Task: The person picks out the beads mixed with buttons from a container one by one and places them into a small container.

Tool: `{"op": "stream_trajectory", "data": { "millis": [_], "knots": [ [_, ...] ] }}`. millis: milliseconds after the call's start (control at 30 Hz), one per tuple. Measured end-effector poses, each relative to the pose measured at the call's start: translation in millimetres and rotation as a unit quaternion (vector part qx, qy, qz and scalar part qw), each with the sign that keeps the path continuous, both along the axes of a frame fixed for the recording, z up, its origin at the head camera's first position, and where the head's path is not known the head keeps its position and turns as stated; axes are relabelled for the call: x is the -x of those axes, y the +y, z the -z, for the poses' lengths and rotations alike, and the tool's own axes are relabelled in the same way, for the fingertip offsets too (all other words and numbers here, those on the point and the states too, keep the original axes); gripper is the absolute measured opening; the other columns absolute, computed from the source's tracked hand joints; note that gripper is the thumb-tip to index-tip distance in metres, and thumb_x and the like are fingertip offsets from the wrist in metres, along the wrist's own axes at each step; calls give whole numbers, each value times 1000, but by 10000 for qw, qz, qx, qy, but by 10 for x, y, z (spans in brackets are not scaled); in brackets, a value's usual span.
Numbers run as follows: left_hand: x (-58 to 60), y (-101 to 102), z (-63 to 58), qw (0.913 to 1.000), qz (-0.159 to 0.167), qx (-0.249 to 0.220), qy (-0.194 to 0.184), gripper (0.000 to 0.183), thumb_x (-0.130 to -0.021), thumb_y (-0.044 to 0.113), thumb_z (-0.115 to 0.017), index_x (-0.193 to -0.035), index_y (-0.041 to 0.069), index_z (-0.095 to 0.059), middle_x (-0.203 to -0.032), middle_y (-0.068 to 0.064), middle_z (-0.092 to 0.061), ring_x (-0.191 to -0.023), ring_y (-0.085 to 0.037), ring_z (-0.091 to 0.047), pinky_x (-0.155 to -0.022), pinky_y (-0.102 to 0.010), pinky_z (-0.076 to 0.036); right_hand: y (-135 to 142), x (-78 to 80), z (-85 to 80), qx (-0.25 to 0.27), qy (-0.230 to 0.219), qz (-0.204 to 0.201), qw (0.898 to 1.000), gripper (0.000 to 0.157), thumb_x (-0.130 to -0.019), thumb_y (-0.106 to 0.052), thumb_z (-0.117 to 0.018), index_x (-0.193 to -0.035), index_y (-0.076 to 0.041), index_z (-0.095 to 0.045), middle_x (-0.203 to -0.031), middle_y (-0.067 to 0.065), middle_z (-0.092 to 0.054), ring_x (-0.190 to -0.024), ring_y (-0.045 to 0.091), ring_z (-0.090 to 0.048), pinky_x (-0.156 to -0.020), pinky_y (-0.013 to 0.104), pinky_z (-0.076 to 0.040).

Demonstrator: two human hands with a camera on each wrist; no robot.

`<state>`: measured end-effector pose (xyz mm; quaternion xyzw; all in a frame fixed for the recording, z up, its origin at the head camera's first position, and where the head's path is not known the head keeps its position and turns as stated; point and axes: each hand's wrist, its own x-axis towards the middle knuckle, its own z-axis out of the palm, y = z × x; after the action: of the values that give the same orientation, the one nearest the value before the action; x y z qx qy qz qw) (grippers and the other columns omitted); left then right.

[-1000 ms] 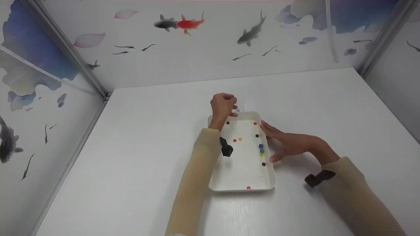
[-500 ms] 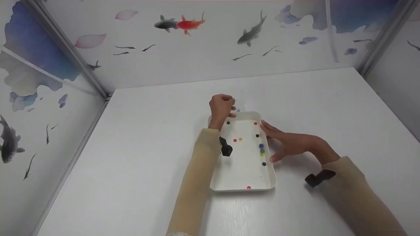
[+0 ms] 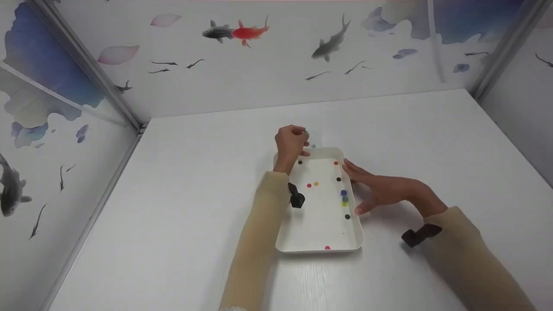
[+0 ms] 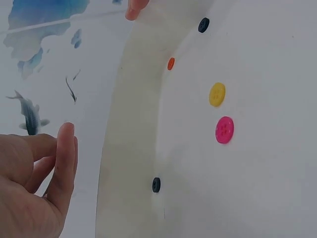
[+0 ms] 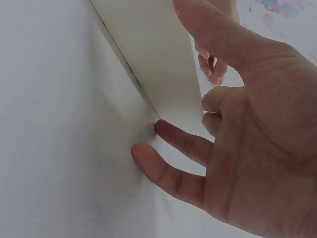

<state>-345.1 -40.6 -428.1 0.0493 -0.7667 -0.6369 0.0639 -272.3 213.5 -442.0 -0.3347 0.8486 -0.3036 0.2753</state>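
Observation:
A white tray (image 3: 311, 224) lies on the table with several small buttons in it. A pink button (image 4: 224, 130) and a yellow button (image 4: 217, 94) lie mid-tray, with a black button (image 4: 156, 185) by the far end. Along the right wall sit a blue button (image 3: 344, 193) and others. My left hand (image 3: 291, 141) is beyond the tray's far left corner, fingers curled; the fingertips seem to pinch a small greyish piece (image 3: 306, 134), kind unclear. Beside it stands a see-through object (image 3: 316, 137). My right hand (image 3: 384, 190) rests along the tray's right side, fingers spread.
The white table (image 3: 194, 194) is bounded by a back wall (image 3: 276, 86) and side walls with painted fish. A pink button (image 3: 327, 248) lies at the tray's near edge. Dark wrist cameras sit on both sleeves.
My left hand has shifted very slightly left and toward me, and a greyish piece now shows at its fingertips. My right hand and the buttons in the tray stay put.

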Motion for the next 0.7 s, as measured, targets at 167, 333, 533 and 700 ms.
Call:
{"op": "stream_trajectory", "data": {
  "millis": [167,333,533,700],
  "knots": [
    [-16,-2,15,9999,44,26,90,17,-93,-1,-68,-110,-2,-70,-90,-9,-66,-74,-18,-68,-54,-28,-59,-4,-6,-2,1,-36,23,10000,122,-81,-38,-83,-159,-6,5,-164,12,18,-149,37,9,-116,59,-17],
    [-43,18,15,10000,50,18,35,18,-93,2,-69,-110,-2,-70,-91,-8,-67,-75,-17,-68,-56,-27,-59,-4,-8,0,17,-48,9,10000,122,-81,-38,-83,-159,-6,5,-164,12,19,-149,36,9,-117,59,-16],
    [-110,48,-25,9999,128,27,14,19,-94,4,-69,-112,-2,-70,-92,-6,-68,-78,-20,-69,-57,-27,-59,-3,-8,-5,24,-39,2,10000,121,-82,-37,-83,-159,-6,5,-164,12,19,-149,36,9,-117,58,-16],
    [-184,85,-38,9996,270,-38,-16,19,-93,6,-71,-110,-1,-71,-90,-5,-68,-76,-18,-68,-57,-27,-59,-6,-5,-3,-37,-40,21,10000,123,-81,-39,-84,-159,-5,6,-164,12,19,-149,36,10,-117,59,-15]
  ]
}}
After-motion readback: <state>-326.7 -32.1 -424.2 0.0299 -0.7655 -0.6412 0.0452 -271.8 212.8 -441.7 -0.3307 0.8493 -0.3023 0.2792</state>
